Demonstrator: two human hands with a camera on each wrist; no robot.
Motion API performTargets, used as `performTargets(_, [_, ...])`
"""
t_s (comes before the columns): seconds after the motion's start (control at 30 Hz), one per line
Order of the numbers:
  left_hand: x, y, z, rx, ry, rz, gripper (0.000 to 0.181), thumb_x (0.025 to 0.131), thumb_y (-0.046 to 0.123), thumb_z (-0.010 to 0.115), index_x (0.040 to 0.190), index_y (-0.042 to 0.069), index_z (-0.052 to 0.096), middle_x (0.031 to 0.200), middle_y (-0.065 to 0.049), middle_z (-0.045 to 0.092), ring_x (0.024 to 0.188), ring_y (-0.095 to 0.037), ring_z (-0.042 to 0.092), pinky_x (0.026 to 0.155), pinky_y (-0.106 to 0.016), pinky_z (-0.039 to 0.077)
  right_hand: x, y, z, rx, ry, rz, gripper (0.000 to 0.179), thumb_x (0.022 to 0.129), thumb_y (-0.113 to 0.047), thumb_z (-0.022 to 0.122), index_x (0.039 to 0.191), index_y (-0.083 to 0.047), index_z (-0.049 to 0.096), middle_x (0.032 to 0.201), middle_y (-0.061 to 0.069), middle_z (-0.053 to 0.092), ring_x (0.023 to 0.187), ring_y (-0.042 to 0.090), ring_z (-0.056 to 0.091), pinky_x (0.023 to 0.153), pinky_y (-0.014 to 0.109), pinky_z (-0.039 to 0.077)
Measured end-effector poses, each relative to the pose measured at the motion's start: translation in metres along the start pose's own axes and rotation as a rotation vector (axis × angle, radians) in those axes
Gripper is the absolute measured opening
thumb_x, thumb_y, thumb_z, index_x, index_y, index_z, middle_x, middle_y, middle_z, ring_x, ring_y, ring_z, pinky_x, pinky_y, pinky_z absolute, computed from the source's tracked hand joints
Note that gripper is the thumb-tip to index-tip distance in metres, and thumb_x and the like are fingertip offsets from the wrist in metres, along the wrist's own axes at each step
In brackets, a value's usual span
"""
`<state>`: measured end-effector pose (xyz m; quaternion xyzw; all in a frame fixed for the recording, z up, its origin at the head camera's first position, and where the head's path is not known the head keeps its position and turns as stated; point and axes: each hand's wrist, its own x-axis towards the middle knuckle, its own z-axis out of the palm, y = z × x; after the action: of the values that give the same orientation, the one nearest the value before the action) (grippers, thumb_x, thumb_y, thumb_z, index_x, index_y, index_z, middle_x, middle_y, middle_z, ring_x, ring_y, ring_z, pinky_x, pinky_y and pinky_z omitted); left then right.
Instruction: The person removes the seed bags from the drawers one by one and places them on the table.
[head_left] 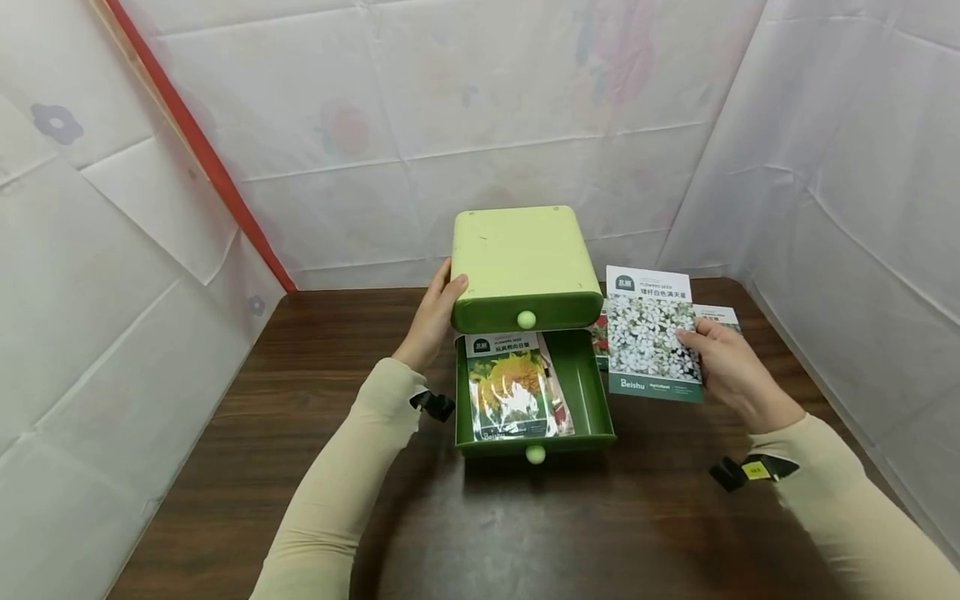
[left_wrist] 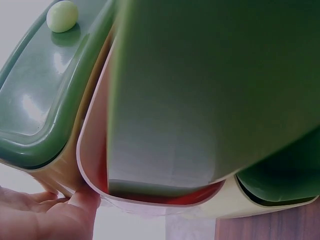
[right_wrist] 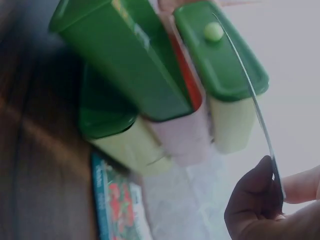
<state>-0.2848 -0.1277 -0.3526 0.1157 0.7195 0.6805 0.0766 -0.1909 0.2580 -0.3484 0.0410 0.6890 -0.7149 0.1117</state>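
A small stacked drawer cabinet (head_left: pixel 517 250) has a pale yellow-green top and green drawer fronts with round knobs. Its middle drawer (head_left: pixel 592 392) is pulled out, with a yellow-flower seed packet (head_left: pixel 510 387) lying over another packet inside. My left hand (head_left: pixel 435 312) rests against the left side of the top tier, thumb near the front corner; in the left wrist view its fingers (left_wrist: pixel 45 212) touch that side. To the right of the cabinet, my right hand (head_left: pixel 727 367) pinches a white-flower seed packet (head_left: pixel 652 337) by its right edge, above the table.
More seed packets lie on the dark wooden table (head_left: pixel 300 433) right of the cabinet, one with red flowers (right_wrist: pixel 120 202), another packet (head_left: pixel 716 315) partly behind my right hand. White sheeting (head_left: pixel 480 108) hangs behind and at both sides.
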Motion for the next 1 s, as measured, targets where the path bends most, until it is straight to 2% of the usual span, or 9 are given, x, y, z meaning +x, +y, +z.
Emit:
performTargets(0.13, [0.000,-0.002,0.000,0.000,0.005,0.003,0.068,0.103,0.046,0.041,0.159,0.030,0.005,0.166,0.005,0.006,0.148,-0.022,0.023,0.117,-0.050,0.027,0.011,0.017,-0.007,-0.151,0.050,0.036,0.019,0.107,-0.025,0.039,0.112,-0.009,0.046,0.091,-0.010,0.056,0.077,0.001,0.056,0.067,0.022,0.051])
performTargets(0.2, [0.001,-0.003,0.000,0.000,0.012,0.009,0.069,0.102,0.048,0.041,0.159,0.030,0.006,0.165,0.006,0.006,0.147,-0.021,0.024,0.117,-0.051,0.027,0.016,0.027,-0.009,-0.207,0.058,0.078,0.036,0.107,-0.027,0.036,0.134,-0.003,0.042,0.119,0.009,0.055,0.105,0.012,0.056,0.088,0.027,0.049])
performTargets(0.37, [0.001,-0.005,0.001,0.012,0.025,0.017,0.072,0.100,0.055,0.043,0.159,0.033,0.008,0.165,0.008,0.008,0.148,-0.019,0.022,0.118,-0.050,0.026,0.027,0.051,-0.011,-0.261,0.042,0.182,0.065,0.108,-0.024,0.030,0.155,0.004,-0.005,0.162,0.020,-0.016,0.149,0.036,-0.007,0.120,0.053,0.014])
performTargets(0.5, [0.001,-0.005,0.003,0.014,0.031,0.022,0.074,0.098,0.058,0.044,0.158,0.034,0.009,0.165,0.007,0.007,0.149,-0.019,0.020,0.118,-0.051,0.025,0.032,0.066,-0.011,-0.325,0.033,0.218,0.068,0.108,-0.022,0.033,0.153,0.004,-0.011,0.159,0.020,-0.023,0.146,0.041,-0.018,0.119,0.059,0.007])
performTargets(0.57, [0.001,-0.005,0.003,0.012,0.031,0.024,0.073,0.098,0.058,0.045,0.158,0.034,0.009,0.165,0.007,0.007,0.149,-0.020,0.020,0.118,-0.051,0.025,0.033,0.072,-0.009,-0.375,0.035,0.213,0.065,0.108,-0.021,0.035,0.154,0.008,0.001,0.160,0.031,-0.006,0.148,0.046,-0.002,0.119,0.057,0.017])
performTargets(0.63, [0.001,-0.005,0.003,0.011,0.029,0.028,0.073,0.098,0.058,0.044,0.158,0.035,0.010,0.165,0.007,0.008,0.148,-0.020,0.021,0.118,-0.051,0.025,0.034,0.078,-0.007,-0.445,0.041,0.204,0.056,0.107,-0.021,0.037,0.149,0.012,0.022,0.146,0.041,0.026,0.133,0.051,0.032,0.107,0.055,0.036])
performTargets(0.73, [0.001,-0.005,0.003,0.014,0.027,0.030,0.072,0.099,0.058,0.044,0.158,0.035,0.010,0.165,0.007,0.008,0.148,-0.019,0.021,0.118,-0.050,0.025,0.034,0.085,-0.004,-0.526,0.033,0.189,0.044,0.106,-0.022,0.040,0.132,0.014,0.040,0.115,0.038,0.046,0.102,0.047,0.048,0.086,0.051,0.045])
performTargets(0.83, [0.001,-0.004,0.003,0.015,0.023,0.025,0.072,0.099,0.057,0.044,0.158,0.035,0.010,0.165,0.008,0.008,0.148,-0.018,0.021,0.118,-0.050,0.025,0.035,0.091,-0.001,-0.569,0.019,0.163,0.028,0.105,-0.020,0.044,0.104,0.007,0.051,0.090,0.025,0.052,0.082,0.034,0.051,0.072,0.042,0.044])
performTargets(1.0, [-0.001,0.000,0.003,-0.002,0.003,0.017,0.069,0.102,0.049,0.042,0.159,0.031,0.007,0.165,0.006,0.006,0.147,-0.021,0.024,0.117,-0.050,0.027,0.039,0.098,0.002,-0.617,0.028,0.106,0.035,0.101,-0.016,0.049,0.071,-0.010,0.032,0.060,-0.001,0.031,0.055,0.015,0.029,0.056,0.032,0.030])
